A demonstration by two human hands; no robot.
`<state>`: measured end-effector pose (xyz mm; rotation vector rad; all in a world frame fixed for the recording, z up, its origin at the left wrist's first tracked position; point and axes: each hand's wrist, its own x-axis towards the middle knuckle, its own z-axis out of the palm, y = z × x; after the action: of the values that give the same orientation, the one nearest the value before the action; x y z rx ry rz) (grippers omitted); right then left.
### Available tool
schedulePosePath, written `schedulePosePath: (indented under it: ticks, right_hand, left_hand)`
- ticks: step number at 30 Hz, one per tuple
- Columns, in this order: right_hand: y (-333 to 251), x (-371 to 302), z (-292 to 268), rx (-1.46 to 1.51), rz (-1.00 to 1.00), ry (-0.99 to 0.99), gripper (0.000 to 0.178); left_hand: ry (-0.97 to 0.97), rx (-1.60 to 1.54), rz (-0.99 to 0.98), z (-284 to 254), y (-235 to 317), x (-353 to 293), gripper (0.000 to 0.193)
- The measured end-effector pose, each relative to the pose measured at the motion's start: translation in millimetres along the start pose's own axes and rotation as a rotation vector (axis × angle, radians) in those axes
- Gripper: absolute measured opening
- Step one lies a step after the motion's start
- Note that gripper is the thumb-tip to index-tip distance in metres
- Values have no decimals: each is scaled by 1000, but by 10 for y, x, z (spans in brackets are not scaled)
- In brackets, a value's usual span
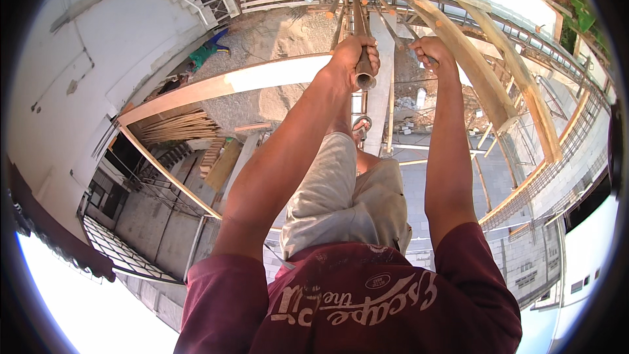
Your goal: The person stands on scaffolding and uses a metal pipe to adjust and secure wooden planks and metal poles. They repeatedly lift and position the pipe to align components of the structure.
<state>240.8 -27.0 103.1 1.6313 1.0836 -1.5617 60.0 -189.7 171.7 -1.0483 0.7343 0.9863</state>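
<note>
My left hand [356,57] is wrapped round a rusty metal pipe [365,81], close to its hollow lower end. From my fist the pipe runs forward to a cluster of poles and joints. Farther right, my right hand [434,53] is closed round a thin dark metal rod [410,32], which slants toward the same cluster. Both arms are stretched out in front of me. Below them, a sandalled foot [361,127] rests on a narrow pale plank [380,101].
A long timber board [190,100] crosses at left, and heavy wooden beams [472,69] curve past at right. Far below, a person in green and blue [207,52] is near the white wall [124,33]. Stacked wooden strips [180,127] lie lower left; steel mesh [557,157] stands right.
</note>
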Motion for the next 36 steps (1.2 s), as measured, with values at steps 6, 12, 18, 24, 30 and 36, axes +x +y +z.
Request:
schedulePosePath:
  ticks: [6,12,18,24,30,36]
  right_hand:
    - [82,72,-21,144,9,-24,26]
    - [108,133,-55,70,12,-35,23]
    - [53,55,-40,88,20,-14,19]
    - [51,32,-26,83,9,4,17]
    - [91,117,-66,55,-16,-56,14]
    - [168,175,-29,88,-56,-29,8]
  left_hand:
    - [38,-30,92,43,-15,-15,11]
    - [47,-119,182,138,-8,67,11]
    - [-16,-195,217,-58,-180,-8,14]
    - [193,241,218,-832,-1098,-272,25]
    - [565,589,203,-1152,-1213,-91,31]
    - [776,1026,378,-1188,-1565,55,68]
